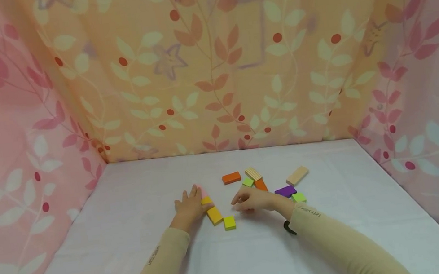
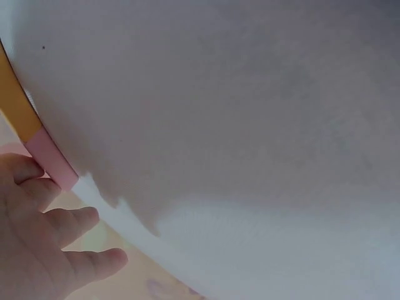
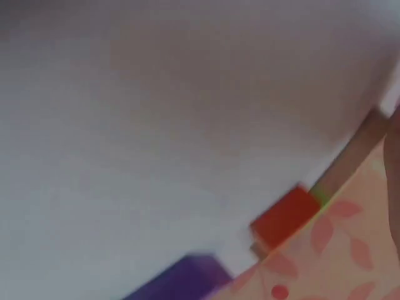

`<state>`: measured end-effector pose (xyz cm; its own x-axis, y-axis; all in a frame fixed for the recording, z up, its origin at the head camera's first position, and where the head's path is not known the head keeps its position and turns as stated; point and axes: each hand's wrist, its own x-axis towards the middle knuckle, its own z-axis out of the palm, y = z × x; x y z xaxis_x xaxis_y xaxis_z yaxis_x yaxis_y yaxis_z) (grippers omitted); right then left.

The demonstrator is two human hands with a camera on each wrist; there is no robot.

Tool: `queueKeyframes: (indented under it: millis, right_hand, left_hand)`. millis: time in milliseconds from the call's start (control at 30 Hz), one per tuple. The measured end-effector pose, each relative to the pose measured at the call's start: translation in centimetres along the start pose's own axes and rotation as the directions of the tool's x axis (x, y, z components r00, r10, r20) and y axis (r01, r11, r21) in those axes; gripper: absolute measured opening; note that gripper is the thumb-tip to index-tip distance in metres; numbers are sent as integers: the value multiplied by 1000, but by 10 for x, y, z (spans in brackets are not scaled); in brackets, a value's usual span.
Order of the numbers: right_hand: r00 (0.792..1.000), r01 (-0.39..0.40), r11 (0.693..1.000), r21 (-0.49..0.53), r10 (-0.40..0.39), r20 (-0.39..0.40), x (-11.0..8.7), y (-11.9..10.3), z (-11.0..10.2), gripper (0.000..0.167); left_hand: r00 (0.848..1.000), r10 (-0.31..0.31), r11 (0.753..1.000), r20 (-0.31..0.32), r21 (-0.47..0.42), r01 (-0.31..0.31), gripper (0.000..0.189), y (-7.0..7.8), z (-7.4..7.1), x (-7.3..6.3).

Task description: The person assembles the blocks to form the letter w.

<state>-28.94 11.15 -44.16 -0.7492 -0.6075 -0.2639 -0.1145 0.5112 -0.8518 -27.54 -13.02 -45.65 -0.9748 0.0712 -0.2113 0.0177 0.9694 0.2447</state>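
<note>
My left hand (image 1: 189,208) lies with fingers spread beside a slanting line of blocks, its fingers against a pink block (image 2: 51,159) in the left wrist view. Behind the pink one in that line come a small yellow-orange block (image 1: 206,200) and a longer yellow-orange block (image 1: 214,215). A square yellow block (image 1: 230,223) sits at the line's near end. My right hand (image 1: 255,198) is bent low over the table, right of that line. A brownish block (image 3: 350,156) shows near it in the right wrist view. I cannot tell whether its fingertips hold anything.
Beyond the right hand lie an orange block (image 1: 231,178), a striped wooden block (image 1: 253,173), a green block (image 1: 248,182) and another orange block (image 1: 261,185). Farther right are a purple block (image 1: 285,191), a light green block (image 1: 298,197) and a plain wooden block (image 1: 297,176). Patterned cloth walls surround the white table.
</note>
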Motion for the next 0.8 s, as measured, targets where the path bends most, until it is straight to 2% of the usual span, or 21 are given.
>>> queueKeyframes:
  millis: [100,167,267,367,400,467,633,800]
  right_hand:
    - [994,65,991,-115,-74,-74,1,2,-19,24]
    - [988,88,968,-234,-115,-106,2,4,-29,28]
    - [982,72,901,-428,-140,-128,6,8,-39,38]
    - [986,28,850,-526,-109,-125,11,11,-44,48]
    - [987,22,835,-549,-105,-120,13,11,-45,49]
    - [990,2,826,-564,-80,-114,18,12,-46,52]
    - [996,-33,825,-564,-23,-92,30,13,-47,51]
    - [997,-28,821,-570,-21,-79,38,18,-47,42]
  left_hand:
    - [1000,-1,1000,2,17,1,83,0,-1,1]
    - [1000,3,1000,7,25,-3,83,1,-2,1]
    - [1000,9,1000,6,17,-9,83,1,-2,0]
    - [1000,9,1000,8,8,-9,83,0,-2,-2]
    - [1000,7,1000,9,12,-7,83,0,-2,-1]
    - [1000,4,1000,11,22,-5,83,1,-3,-1]
    - [1000,-7,1000,23,22,6,82,3,-6,-2]
    - [999,-17,1000,32,16,16,83,4,-5,-2]
